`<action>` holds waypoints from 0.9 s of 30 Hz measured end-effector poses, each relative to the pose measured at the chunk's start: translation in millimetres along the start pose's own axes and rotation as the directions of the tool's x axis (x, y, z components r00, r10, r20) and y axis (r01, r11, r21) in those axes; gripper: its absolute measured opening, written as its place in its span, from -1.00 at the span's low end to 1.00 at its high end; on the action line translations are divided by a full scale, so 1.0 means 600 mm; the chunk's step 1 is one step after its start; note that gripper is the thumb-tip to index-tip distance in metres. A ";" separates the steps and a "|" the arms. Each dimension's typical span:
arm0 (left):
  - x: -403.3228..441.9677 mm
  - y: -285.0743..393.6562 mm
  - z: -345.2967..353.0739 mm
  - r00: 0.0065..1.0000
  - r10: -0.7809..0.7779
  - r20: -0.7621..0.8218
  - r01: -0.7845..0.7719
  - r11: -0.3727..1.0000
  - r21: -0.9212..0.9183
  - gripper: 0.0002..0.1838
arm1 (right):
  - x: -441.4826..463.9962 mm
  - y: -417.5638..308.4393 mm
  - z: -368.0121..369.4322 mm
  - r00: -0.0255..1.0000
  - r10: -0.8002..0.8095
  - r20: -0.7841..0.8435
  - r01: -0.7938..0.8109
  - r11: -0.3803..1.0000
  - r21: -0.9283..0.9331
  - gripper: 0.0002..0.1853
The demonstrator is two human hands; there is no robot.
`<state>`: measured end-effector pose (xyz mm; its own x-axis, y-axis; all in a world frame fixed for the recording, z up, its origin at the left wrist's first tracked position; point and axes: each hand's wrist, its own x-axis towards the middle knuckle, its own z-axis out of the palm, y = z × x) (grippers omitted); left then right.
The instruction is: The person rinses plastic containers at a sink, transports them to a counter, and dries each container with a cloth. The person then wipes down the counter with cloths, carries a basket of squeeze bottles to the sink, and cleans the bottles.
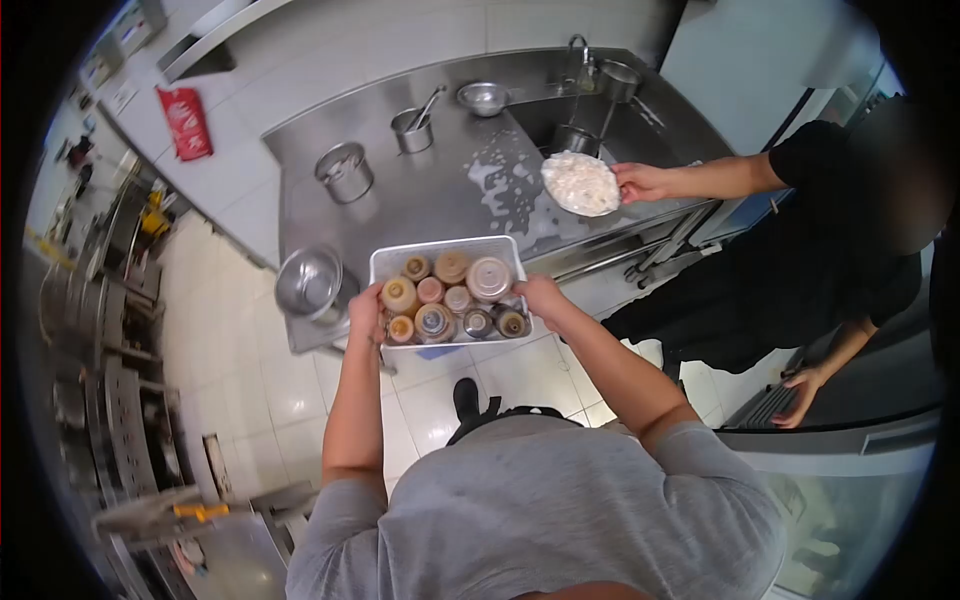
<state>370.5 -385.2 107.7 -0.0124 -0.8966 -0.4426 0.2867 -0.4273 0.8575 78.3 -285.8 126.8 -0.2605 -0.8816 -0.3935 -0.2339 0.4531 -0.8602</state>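
My left hand (pixel 367 314) grips the left end of a white rectangular tub (pixel 445 243). At its opposite end, my right hand (pixel 541 297) is closed on the rim. The tub is held level in front of me, by the near edge of the steel counter. Inside stand several bottles and jars seen from above: a yellowish bottle (pixel 399 293), a wide clear-lidded jar (pixel 489 279), a pinkish bottle (pixel 430 290) and a dark-topped bottle (pixel 510 321) among them. Their lower parts are hidden, as are some of my fingertips.
A steel counter (pixel 400 205) carries pots (pixel 344 172) and a large metal bowl (pixel 310 283) left of the tub. Sink and tap (pixel 579 60) lie farther right. A co-worker's hand (pixel 642 183) holds a round dish of whitish contents (pixel 581 184). Tiled floor (pixel 270 360) lies below.
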 end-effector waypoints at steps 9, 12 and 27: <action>0.198 0.029 -0.007 0.996 0.003 -0.087 -0.039 0.910 -0.414 -0.83 | 0.310 -0.069 0.062 0.856 -0.330 -0.397 0.366 0.930 0.016 -0.66; 0.254 0.027 -0.003 0.978 0.001 -0.208 -0.098 0.886 -0.453 -0.83 | 0.275 -0.033 0.074 0.867 -0.297 -0.400 0.274 0.955 -0.114 -0.59; 0.123 0.017 0.058 0.996 -0.085 0.005 0.085 0.979 -0.187 -0.64 | 0.155 0.081 0.129 0.954 -0.249 0.167 0.230 0.251 -0.940 -0.36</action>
<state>339.2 -459.9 92.6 -0.0415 -0.8576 -0.5127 0.4590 -0.4722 0.7526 115.3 -355.8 23.4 -0.0340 -0.9759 -0.2157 -0.9994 0.0351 -0.0012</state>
